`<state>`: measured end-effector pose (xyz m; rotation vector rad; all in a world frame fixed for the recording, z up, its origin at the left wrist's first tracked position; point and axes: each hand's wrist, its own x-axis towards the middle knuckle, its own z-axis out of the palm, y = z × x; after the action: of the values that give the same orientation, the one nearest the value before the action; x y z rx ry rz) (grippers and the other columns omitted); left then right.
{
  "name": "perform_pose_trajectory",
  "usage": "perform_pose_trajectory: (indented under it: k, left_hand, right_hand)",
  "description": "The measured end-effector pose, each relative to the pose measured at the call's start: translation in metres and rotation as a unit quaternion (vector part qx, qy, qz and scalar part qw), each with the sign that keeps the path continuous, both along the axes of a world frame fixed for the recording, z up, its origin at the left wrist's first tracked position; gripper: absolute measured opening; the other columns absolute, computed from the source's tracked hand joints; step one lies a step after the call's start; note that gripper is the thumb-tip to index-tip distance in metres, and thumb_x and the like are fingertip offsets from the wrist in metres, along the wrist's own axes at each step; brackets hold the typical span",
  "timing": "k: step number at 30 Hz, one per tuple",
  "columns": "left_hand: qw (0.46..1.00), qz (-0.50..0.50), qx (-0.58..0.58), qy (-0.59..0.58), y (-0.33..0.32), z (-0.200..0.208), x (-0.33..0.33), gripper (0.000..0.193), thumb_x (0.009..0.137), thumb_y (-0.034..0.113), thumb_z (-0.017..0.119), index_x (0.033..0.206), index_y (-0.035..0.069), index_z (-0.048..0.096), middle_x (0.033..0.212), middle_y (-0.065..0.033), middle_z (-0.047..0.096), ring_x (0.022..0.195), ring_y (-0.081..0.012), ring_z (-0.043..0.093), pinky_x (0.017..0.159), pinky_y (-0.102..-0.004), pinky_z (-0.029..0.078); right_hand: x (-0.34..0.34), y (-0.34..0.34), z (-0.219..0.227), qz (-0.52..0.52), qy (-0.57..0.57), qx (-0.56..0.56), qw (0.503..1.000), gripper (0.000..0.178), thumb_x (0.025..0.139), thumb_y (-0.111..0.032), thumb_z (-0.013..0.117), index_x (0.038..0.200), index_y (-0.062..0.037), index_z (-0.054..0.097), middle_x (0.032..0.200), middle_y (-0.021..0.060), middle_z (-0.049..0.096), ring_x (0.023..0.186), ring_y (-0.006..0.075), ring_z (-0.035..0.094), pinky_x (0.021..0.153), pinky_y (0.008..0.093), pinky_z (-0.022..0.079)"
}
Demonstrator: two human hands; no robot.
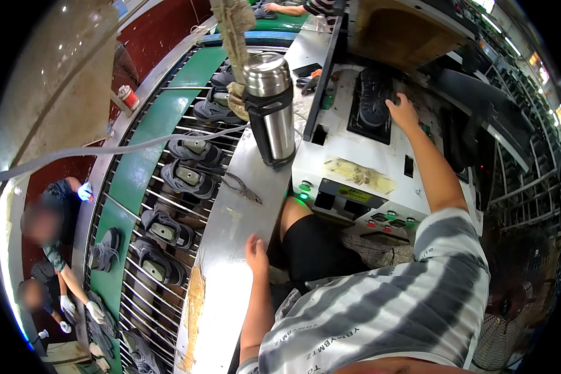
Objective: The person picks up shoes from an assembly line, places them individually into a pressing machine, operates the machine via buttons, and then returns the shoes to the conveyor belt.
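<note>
My right hand (404, 113) reaches over the white machine (336, 144), fingers apart, at the right edge of a black sole-shaped piece (374, 98). That piece lies in a dark rectangular recess on the machine top. Whether the fingertips touch it, I cannot tell. My left hand (256, 253) hovers by the metal ledge (230, 225), loosely curled with nothing visible in it. Pliers (243, 188) lie on the ledge, ahead of that hand. A steel thermos (273, 109) with a black handle stands farther up the ledge.
Left of the ledge, several grey shoes (190, 179) sit on a roller rack beside a green belt (136, 168). Two people work beyond it; one gloved hand (96, 311) is at a shoe. A raised cover (411, 31) overhangs the machine. A fan (505, 305) stands at the right.
</note>
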<state>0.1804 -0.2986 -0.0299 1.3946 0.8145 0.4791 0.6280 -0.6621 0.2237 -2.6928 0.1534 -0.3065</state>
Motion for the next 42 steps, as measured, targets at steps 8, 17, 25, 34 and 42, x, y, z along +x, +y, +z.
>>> perform_pose_trajectory:
  k: [8,17,25,34,42]
  left_hand:
    - [0.882,-0.238,-0.374,-0.159,-0.103,0.073,0.131,0.076,0.096,0.051,0.04,0.149,0.003,0.013,0.157,-0.01,0.012,0.142,-0.0304,0.016,0.112,-0.0519,0.018]
    - [0.92,-0.228,-0.307,-0.083,-0.089,0.071,0.109,0.073,0.094,0.05,0.043,0.15,0.011,0.018,0.156,-0.0023,0.018,0.133,-0.0311,0.034,0.105,-0.0488,0.029]
    - [0.909,-0.275,-0.302,-0.081,-0.105,0.094,0.137,0.056,0.095,0.029,0.049,0.143,0.005,0.033,0.135,-0.0115,0.048,0.112,-0.0289,0.055,0.093,-0.0396,0.043]
    - [0.961,-0.139,-0.24,-0.009,-0.02,0.05,0.015,0.032,0.092,0.019,0.052,0.119,0.003,0.055,0.107,-0.0097,0.064,0.09,-0.0188,0.062,0.08,-0.0303,0.049]
    - [0.957,-0.062,-0.281,-0.036,-0.02,0.059,-0.075,0.035,0.093,0.02,0.051,0.125,0.006,0.052,0.111,-0.0081,0.063,0.098,-0.02,0.061,0.086,-0.0339,0.048]
  right_hand:
    - [-0.067,-0.21,-0.014,-0.1,-0.128,-0.091,0.983,0.045,0.077,-0.032,0.067,0.117,-0.0156,0.057,0.121,0.0135,0.057,0.113,0.0349,0.052,0.091,0.0449,0.046]
    - [-0.072,-0.303,0.016,-0.239,0.033,-0.036,0.97,0.085,0.07,-0.054,0.067,0.141,-0.0178,0.038,0.137,0.0196,0.046,0.126,0.0386,0.044,0.102,0.0462,0.038]
    - [0.01,-0.341,0.006,-0.124,0.178,-0.008,0.976,0.091,0.065,-0.056,0.069,0.136,-0.0036,0.046,0.138,0.023,0.045,0.127,0.0377,0.045,0.102,0.0435,0.039]
    - [-0.059,-0.287,0.013,-0.237,0.025,-0.03,0.971,0.088,0.066,-0.061,0.069,0.13,-0.0025,0.051,0.131,0.0211,0.053,0.121,0.037,0.05,0.1,0.0441,0.04]
    - [-0.159,-0.259,-0.039,-0.26,-0.381,-0.065,0.885,0.078,0.06,-0.051,0.082,0.112,0.0036,0.061,0.105,0.0228,0.065,0.094,0.039,0.063,0.081,0.0475,0.052]
